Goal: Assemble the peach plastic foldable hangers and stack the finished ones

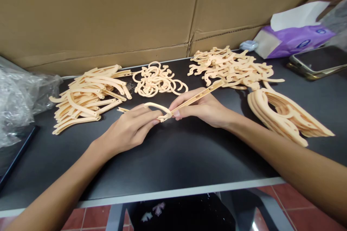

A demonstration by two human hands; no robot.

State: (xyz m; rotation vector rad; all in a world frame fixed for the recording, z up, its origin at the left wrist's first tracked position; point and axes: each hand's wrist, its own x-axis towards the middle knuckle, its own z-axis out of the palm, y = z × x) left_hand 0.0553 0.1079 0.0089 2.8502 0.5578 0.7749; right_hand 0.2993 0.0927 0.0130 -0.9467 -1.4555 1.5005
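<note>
Both hands meet above the middle of the black table over peach plastic pieces that look like folding-hanger parts. My left hand is closed, pinching a curved hook near its joint; the tip of another slim piece pokes out behind its fingers. My right hand grips a long slotted hanger arm, which slants up to the right. The arm's lower end touches the hook, but fingers partly hide the joint. Beyond the hands lies a pile of loose C-shaped hooks.
Long hanger arms are heaped at left, wavy pieces at back right. Stacked hangers lie beside my right forearm. A purple tissue pack, a phone, clear plastic bags and a cardboard wall border the table.
</note>
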